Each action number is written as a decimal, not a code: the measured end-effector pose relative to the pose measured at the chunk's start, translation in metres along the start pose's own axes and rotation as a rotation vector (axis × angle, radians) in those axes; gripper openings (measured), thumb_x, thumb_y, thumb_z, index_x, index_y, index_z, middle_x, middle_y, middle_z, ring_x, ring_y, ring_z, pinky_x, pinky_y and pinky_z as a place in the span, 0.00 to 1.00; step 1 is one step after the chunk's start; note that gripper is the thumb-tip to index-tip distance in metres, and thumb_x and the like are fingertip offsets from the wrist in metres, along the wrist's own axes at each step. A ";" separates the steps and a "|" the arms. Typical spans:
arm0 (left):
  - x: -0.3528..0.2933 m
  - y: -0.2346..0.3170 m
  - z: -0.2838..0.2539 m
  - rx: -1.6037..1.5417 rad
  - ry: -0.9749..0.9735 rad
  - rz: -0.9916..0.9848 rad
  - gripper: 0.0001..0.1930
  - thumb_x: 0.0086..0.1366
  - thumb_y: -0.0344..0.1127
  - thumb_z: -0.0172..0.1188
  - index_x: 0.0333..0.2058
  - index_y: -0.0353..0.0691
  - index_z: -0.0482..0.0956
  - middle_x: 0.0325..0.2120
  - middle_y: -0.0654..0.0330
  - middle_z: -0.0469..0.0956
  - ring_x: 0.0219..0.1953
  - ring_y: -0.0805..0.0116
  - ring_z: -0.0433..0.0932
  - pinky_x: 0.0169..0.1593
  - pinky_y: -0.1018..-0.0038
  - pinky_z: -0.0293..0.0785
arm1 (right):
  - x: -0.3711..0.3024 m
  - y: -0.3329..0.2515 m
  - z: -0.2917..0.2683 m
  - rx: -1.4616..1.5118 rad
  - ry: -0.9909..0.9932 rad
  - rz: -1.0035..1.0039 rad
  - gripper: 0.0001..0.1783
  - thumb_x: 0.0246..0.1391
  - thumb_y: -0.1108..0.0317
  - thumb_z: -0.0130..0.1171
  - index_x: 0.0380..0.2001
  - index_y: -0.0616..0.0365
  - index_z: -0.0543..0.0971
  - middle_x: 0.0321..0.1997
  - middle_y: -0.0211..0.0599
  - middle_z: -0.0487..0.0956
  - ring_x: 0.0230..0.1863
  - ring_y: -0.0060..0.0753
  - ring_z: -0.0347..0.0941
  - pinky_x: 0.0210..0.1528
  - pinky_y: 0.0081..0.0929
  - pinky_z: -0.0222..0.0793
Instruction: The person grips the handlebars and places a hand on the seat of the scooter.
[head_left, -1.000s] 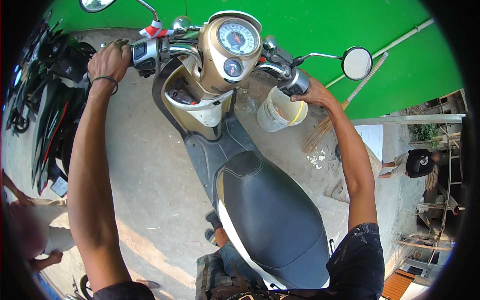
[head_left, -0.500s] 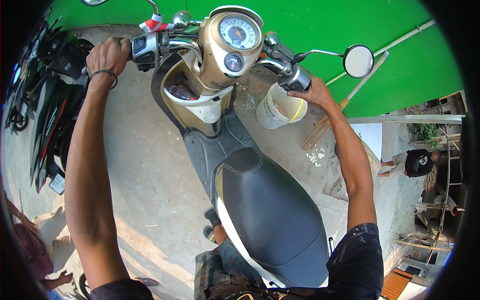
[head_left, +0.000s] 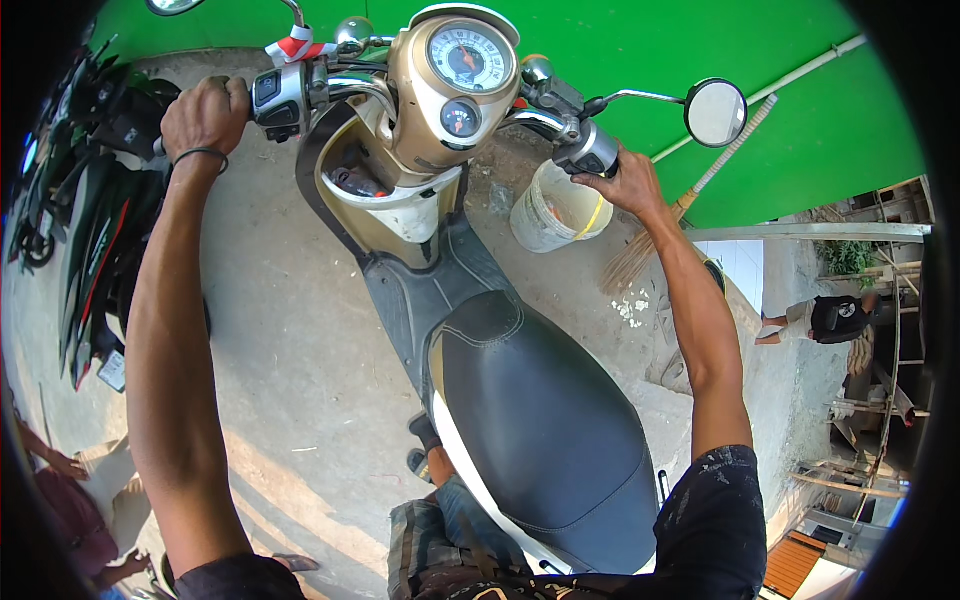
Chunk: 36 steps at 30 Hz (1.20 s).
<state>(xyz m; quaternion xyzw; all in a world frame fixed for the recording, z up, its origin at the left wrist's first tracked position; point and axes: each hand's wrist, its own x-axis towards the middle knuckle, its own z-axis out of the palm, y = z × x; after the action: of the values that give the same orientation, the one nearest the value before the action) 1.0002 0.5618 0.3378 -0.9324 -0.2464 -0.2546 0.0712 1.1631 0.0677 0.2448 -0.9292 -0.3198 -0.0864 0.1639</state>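
A gold and white motor scooter with a long black seat (head_left: 545, 430) stands in front of me, and I am on its left side. My left hand (head_left: 205, 118) is wrapped round the left handlebar grip, beside the silver switch housing (head_left: 278, 100). Round the right grip (head_left: 585, 148) closes my right hand (head_left: 632, 182), its thumb underneath. Between the bars sit the round speedometer (head_left: 470, 56) and a smaller gauge (head_left: 460, 118). Below them is an open front pocket (head_left: 355, 182) with small things inside. Most of both grips is hidden by my fingers.
A white bucket (head_left: 545, 225) and a straw broom (head_left: 640, 250) stand right of the scooter, near a green wall (head_left: 800, 120). Other motorbikes (head_left: 95, 240) are parked at the left. One person (head_left: 75, 505) is at the lower left, another (head_left: 838, 318) at the far right.
The handlebar and both my hands have shifted slightly left in view, still gripping. At the lower left, the person has moved a little. The person at the far right has changed pose.
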 end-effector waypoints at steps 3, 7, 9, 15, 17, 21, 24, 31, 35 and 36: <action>0.002 -0.001 0.003 0.015 -0.011 -0.006 0.25 0.61 0.50 0.43 0.30 0.35 0.83 0.29 0.40 0.80 0.35 0.41 0.80 0.43 0.53 0.75 | -0.002 -0.001 0.003 -0.053 0.054 -0.026 0.54 0.29 0.35 0.73 0.47 0.75 0.73 0.33 0.59 0.80 0.36 0.55 0.79 0.42 0.41 0.75; 0.002 -0.003 0.006 0.013 0.000 -0.003 0.25 0.62 0.50 0.43 0.30 0.35 0.83 0.29 0.40 0.80 0.35 0.41 0.80 0.43 0.53 0.75 | -0.006 -0.003 0.004 -0.068 0.103 -0.035 0.54 0.29 0.34 0.72 0.46 0.76 0.74 0.27 0.55 0.80 0.31 0.51 0.80 0.36 0.37 0.76; 0.003 -0.004 0.006 0.013 0.005 0.007 0.25 0.62 0.50 0.43 0.30 0.35 0.83 0.29 0.40 0.80 0.35 0.41 0.80 0.42 0.53 0.75 | -0.007 -0.003 0.006 -0.084 0.124 -0.044 0.55 0.28 0.33 0.72 0.46 0.76 0.74 0.27 0.54 0.80 0.30 0.50 0.80 0.35 0.37 0.76; 0.001 -0.001 0.004 0.013 -0.006 -0.010 0.25 0.62 0.51 0.43 0.31 0.35 0.83 0.29 0.40 0.80 0.35 0.42 0.80 0.43 0.54 0.75 | -0.011 0.001 0.012 -0.126 0.181 -0.051 0.57 0.28 0.31 0.71 0.50 0.74 0.72 0.32 0.54 0.81 0.32 0.49 0.80 0.35 0.37 0.76; 0.002 0.000 0.003 0.018 -0.011 -0.017 0.25 0.62 0.51 0.43 0.32 0.35 0.83 0.30 0.40 0.80 0.36 0.42 0.80 0.44 0.54 0.75 | -0.012 -0.001 0.011 -0.108 0.197 -0.050 0.58 0.28 0.31 0.71 0.51 0.73 0.72 0.34 0.55 0.81 0.35 0.51 0.80 0.38 0.39 0.76; 0.003 0.000 -0.002 -0.014 -0.058 -0.005 0.25 0.62 0.49 0.42 0.34 0.36 0.83 0.32 0.40 0.80 0.38 0.42 0.80 0.45 0.54 0.75 | 0.009 0.008 -0.002 0.075 -0.151 0.094 0.63 0.21 0.33 0.75 0.56 0.69 0.67 0.47 0.60 0.76 0.50 0.57 0.75 0.54 0.45 0.69; 0.003 -0.002 -0.002 -0.045 -0.076 0.051 0.24 0.63 0.48 0.40 0.35 0.39 0.83 0.33 0.41 0.80 0.39 0.43 0.79 0.46 0.54 0.74 | 0.016 0.014 -0.001 0.206 -0.184 0.051 0.68 0.16 0.35 0.77 0.60 0.64 0.63 0.57 0.60 0.71 0.59 0.59 0.68 0.63 0.46 0.62; 0.006 -0.003 0.000 -0.027 -0.062 0.070 0.23 0.62 0.47 0.40 0.35 0.42 0.84 0.33 0.42 0.80 0.38 0.43 0.80 0.45 0.55 0.75 | 0.019 0.021 0.003 0.296 -0.267 0.075 0.72 0.14 0.37 0.79 0.64 0.62 0.60 0.59 0.60 0.70 0.61 0.55 0.67 0.64 0.43 0.62; 0.006 -0.004 0.001 -0.015 -0.075 0.072 0.23 0.62 0.47 0.40 0.35 0.42 0.84 0.33 0.42 0.81 0.38 0.43 0.80 0.45 0.54 0.75 | 0.019 0.014 0.000 0.307 -0.289 0.101 0.72 0.14 0.37 0.79 0.64 0.64 0.61 0.56 0.61 0.73 0.58 0.54 0.71 0.61 0.41 0.65; 0.006 -0.004 0.000 -0.021 -0.064 0.072 0.23 0.62 0.47 0.40 0.35 0.42 0.84 0.33 0.42 0.81 0.38 0.43 0.80 0.45 0.54 0.75 | 0.019 0.013 -0.002 0.318 -0.298 0.112 0.72 0.14 0.37 0.79 0.64 0.64 0.61 0.55 0.61 0.73 0.57 0.54 0.71 0.60 0.40 0.66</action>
<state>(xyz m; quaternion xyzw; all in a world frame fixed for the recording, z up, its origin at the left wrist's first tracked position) 1.0030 0.5677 0.3405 -0.9491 -0.2119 -0.2244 0.0626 1.1854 0.0684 0.2481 -0.9105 -0.2980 0.1125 0.2636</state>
